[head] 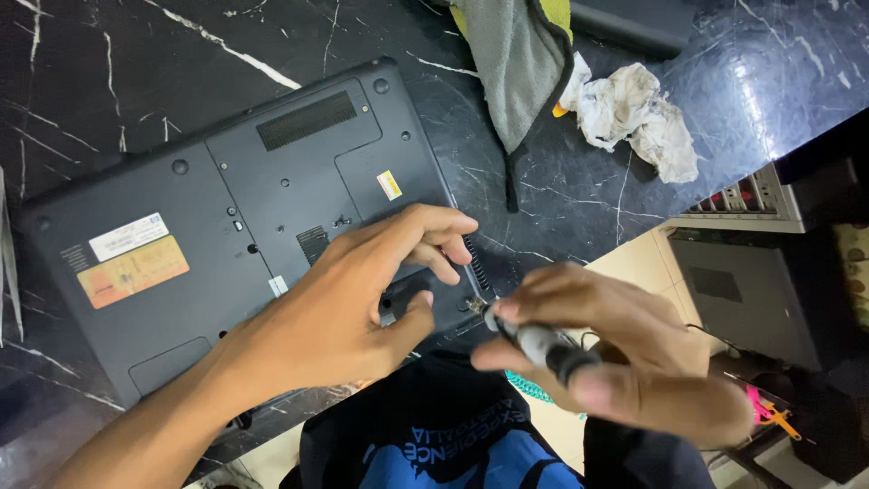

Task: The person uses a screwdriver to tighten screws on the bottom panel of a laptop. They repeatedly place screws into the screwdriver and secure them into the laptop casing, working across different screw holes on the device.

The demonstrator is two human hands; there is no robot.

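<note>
A dark laptop [208, 235] lies bottom-up on the black marble counter [109, 81], its vents, panels and stickers facing me. My left hand [362, 294] rests on its near right corner, fingers spread and pressing the case. My right hand [606, 353] is closed on a screwdriver [534, 337] with a black and grey handle. The screwdriver's tip points at the laptop's right edge near the side vent [472, 263].
A grey cloth with yellow trim [520, 63] and a crumpled white tissue [634, 113] lie at the back right of the counter. Below the counter edge stand a computer case [751, 204] and dark boxes on a tiled floor. My dark and blue shirt [444, 435] fills the bottom.
</note>
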